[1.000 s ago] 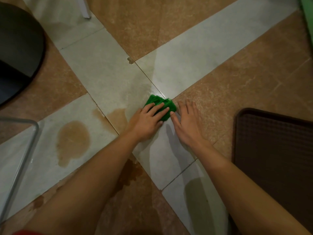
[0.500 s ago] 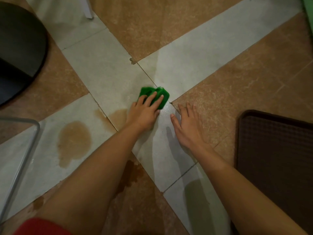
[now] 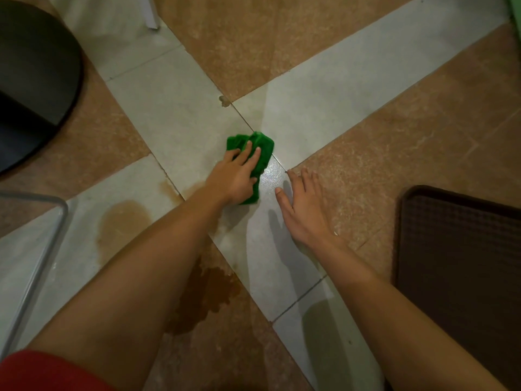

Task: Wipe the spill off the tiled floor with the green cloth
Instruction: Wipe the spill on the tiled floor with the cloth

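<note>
Now flat left hand [image 3: 234, 179] has slid green cloth [image 3: 263, 143] clear of splayed right hand [image 3: 303, 210]

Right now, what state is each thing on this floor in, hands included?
green cloth: bunched, pressed onto grey tile.
left hand: fingers straight, pressing on the cloth.
right hand: flat on the floor, holding nothing.
pale brown puddle: unwiped, on grey tile.
dark brown puddle: unwiped, on brown tile.
tiled floor: glistening wet beside the cloth.
brown mat: lying flat at the right.
</note>
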`<state>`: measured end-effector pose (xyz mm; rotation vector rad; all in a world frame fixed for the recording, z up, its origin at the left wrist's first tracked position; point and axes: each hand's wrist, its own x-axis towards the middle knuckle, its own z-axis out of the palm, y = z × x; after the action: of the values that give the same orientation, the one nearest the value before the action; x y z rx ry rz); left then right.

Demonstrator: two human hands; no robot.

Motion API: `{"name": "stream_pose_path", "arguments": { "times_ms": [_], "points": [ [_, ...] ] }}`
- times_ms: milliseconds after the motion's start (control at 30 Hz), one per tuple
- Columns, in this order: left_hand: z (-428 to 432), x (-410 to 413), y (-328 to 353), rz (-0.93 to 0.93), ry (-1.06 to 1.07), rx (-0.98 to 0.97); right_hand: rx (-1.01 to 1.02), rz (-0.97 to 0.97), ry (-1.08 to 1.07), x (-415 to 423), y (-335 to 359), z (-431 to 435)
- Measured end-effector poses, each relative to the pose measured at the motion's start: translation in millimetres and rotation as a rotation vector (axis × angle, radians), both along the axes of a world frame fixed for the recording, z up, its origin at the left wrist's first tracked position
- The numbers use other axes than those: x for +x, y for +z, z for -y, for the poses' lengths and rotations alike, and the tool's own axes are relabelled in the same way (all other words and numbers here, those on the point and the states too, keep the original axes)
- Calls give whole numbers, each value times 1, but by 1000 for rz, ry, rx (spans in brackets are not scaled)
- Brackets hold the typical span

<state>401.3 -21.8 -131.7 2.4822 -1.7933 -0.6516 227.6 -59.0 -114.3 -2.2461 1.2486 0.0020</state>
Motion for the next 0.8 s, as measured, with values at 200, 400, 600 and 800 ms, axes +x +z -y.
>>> {"name": "stream_pose_path", "arguments": {
  "times_ms": [200,400,600,800],
  "points": [
    [-12,-15,-5,25,34,-110,-4,6,12,5,-2,2],
    [-11,4,-1,165,175,-138,-45,-92,92,14,-4,9],
    [-11,2,5,164,209,-84,-37,-170,105,12,-3,12],
    [1,8,6,184,106,-68,-29,-157,98,12,-8,8]
  ]
}}
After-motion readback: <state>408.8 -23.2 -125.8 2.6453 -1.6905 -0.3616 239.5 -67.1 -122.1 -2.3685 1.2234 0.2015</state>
